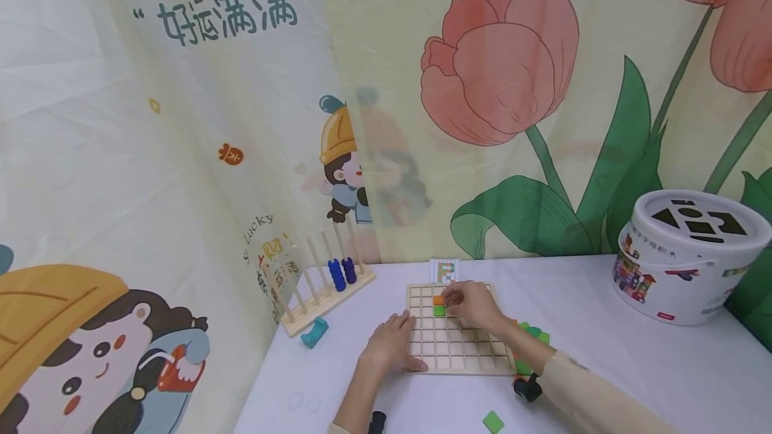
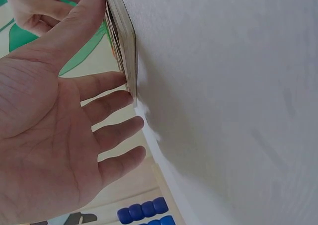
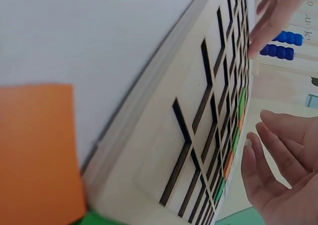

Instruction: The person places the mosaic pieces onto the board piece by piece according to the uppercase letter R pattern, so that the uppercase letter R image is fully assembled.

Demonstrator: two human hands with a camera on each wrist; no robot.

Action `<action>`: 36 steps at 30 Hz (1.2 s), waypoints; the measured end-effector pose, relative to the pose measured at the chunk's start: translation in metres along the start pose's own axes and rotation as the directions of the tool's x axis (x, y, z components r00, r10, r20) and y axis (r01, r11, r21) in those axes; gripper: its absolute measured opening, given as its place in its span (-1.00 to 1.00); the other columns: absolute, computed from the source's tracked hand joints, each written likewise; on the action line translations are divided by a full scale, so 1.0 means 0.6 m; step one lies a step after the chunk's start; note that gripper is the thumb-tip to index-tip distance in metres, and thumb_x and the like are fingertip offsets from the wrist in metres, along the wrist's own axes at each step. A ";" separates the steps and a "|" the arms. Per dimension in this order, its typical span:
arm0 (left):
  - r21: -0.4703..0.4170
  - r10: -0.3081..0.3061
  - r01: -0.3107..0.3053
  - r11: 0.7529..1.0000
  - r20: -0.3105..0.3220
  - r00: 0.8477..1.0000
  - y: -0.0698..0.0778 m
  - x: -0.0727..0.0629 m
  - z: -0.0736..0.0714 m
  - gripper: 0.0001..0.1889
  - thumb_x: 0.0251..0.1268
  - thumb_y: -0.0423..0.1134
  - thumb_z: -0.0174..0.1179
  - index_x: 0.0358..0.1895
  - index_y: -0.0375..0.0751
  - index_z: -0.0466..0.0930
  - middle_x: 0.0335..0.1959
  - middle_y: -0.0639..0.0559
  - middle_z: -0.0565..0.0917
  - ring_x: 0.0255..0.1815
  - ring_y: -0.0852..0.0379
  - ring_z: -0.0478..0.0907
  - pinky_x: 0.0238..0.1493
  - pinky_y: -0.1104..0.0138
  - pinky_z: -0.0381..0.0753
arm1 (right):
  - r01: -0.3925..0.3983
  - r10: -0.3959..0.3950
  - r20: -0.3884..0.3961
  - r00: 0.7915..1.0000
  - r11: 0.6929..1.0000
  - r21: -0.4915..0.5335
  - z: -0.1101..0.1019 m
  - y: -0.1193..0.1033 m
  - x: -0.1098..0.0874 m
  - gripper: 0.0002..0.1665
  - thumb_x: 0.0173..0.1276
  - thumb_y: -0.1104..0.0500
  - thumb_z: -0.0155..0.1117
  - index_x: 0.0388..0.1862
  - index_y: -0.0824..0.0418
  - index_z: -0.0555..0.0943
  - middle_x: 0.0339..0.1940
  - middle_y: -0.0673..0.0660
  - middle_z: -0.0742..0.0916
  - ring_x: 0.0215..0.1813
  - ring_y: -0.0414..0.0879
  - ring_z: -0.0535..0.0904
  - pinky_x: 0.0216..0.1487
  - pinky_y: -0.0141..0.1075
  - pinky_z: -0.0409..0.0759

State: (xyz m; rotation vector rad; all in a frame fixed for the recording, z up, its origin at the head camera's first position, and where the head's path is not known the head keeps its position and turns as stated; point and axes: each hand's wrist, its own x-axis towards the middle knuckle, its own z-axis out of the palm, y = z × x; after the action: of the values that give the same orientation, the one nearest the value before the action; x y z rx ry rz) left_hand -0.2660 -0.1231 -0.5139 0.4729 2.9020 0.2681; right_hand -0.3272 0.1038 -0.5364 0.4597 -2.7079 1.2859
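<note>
A pale wooden board, flat and square-cornered, lies on the white, smooth-looking counter; thin raised strips divide its face into square cells. Set into cells near its far edge are flat, square, matte pieces, among them an orange tile and, touching it on the near side, a green tile.

The left grip is released, fingers spread, resting against the board's left edge with the thumb at its near left corner. The right grip is over the far part, loosely bent beside the orange tile; the right wrist view shows a gap between its fingertips and nothing grasped.

A loose tile pile, green and orange, sits just beside the board's right edge, partly under the right forearm. A single green square lies close to the counter's near edge. Past the board's far edge is a small printed card.

Toward the counter's far left corner stands a wooden peg rack with ridged blue beads; a curved teal block lies just in front. Right, a round white plastic bucket has shaped lid openings. Bare counter stretches between pile and bucket, and left of the left forearm.
</note>
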 end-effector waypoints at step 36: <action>-0.004 0.018 -0.018 1.000 -0.006 1.000 -0.002 0.006 0.009 0.07 -0.04 0.19 0.61 0.54 -0.23 0.36 0.59 -0.16 0.34 0.60 -0.19 0.26 0.56 -0.08 0.30 | -0.147 0.175 0.067 0.982 0.942 -0.302 -0.133 0.059 -0.113 -0.73 0.15 0.41 0.54 -0.15 0.23 0.79 -0.32 0.02 0.76 -0.29 -0.10 0.59 -0.29 -0.24 0.68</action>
State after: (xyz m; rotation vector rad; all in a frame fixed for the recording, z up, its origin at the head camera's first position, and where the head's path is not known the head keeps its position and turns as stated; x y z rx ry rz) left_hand -0.2686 -0.1225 -0.5197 0.4982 2.9042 0.2781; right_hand -0.2766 0.2015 -0.5269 0.2747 -3.0021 0.8816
